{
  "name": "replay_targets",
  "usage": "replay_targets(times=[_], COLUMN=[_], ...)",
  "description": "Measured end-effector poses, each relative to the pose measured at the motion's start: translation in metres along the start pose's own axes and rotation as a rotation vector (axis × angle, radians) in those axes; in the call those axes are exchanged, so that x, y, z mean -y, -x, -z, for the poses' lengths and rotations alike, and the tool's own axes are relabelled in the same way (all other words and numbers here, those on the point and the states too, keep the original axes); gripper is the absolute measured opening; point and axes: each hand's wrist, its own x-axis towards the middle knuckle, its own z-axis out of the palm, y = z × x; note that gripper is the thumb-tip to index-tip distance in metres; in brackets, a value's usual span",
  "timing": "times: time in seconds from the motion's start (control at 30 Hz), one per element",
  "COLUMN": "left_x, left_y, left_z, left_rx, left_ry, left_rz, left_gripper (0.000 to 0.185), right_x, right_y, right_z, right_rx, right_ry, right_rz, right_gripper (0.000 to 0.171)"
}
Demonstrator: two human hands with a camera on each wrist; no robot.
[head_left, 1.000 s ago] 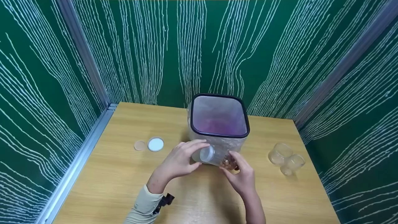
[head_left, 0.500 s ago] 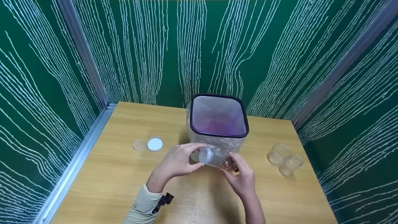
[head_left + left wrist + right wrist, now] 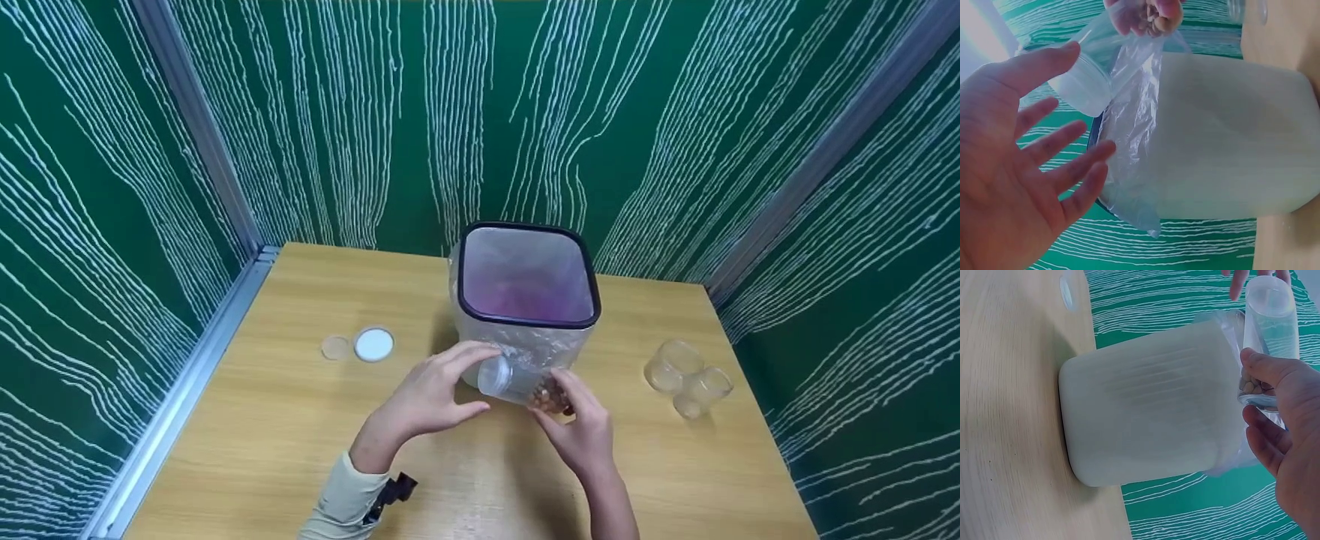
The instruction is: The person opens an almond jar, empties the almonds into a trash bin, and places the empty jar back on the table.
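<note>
Clear plastic jar (image 3: pixel 517 381), round and smooth, lies tilted between your hands just in front of the square bin (image 3: pixel 527 300) with its crinkled film liner. Your right hand (image 3: pixel 581 427) pinches the jar's base, where brown nuts sit; your left hand (image 3: pixel 427 390) is spread, fingertips on its white-rimmed end, over the pale wood table (image 3: pixel 262 435)

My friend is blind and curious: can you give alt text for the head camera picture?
Two hands hold a small clear jar with brown bits inside, tilted just in front of a bag-lined bin on a wooden table. The left hand is at its lidded end, the right hand at its base.
</note>
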Motion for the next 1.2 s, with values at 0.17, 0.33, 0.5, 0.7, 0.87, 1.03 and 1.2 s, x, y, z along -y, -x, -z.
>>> replay_targets(times=[0.17, 0.33, 0.5, 0.7, 0.87, 1.03, 1.2], left_x=[0.002, 0.003, 0.004, 0.003, 0.003, 0.004, 0.004], left_y=[0.002, 0.001, 0.001, 0.0, 0.001, 0.002, 0.005], left_z=[0.001, -0.001, -0.005, -0.01, -0.01, -0.011, -0.012], left_rx=[0.027, 0.015, 0.006, -0.031, -0.027, -0.031, -0.057], left_ry=[0.083, 0.097, 0.047, -0.072, -0.075, -0.076, -0.084], left_rz=[-0.026, -0.036, -0.006, 0.07, 0.057, 0.015, 0.037], left_gripper=[0.066, 0.058, 0.048, 0.054, 0.067, 0.062, 0.058], right_x=[0.0, -0.001, 0.001, 0.002, 0.004, 0.005, 0.006], right_y=[0.002, 0.003, 0.005, 0.005, 0.005, 0.007, 0.008], right_z=[-0.004, -0.005, -0.003, -0.001, -0.001, -0.002, -0.004], right_rx=[-0.008, -0.01, -0.022, -0.024, -0.02, -0.016, -0.021], right_ry=[-0.016, -0.022, -0.015, -0.011, -0.015, -0.004, 0.005], right_rz=[-0.003, 0.017, 0.028, 0.033, 0.02, -0.004, 0.004], right_gripper=[0.073, 0.074, 0.074, 0.073, 0.07, 0.068, 0.068])
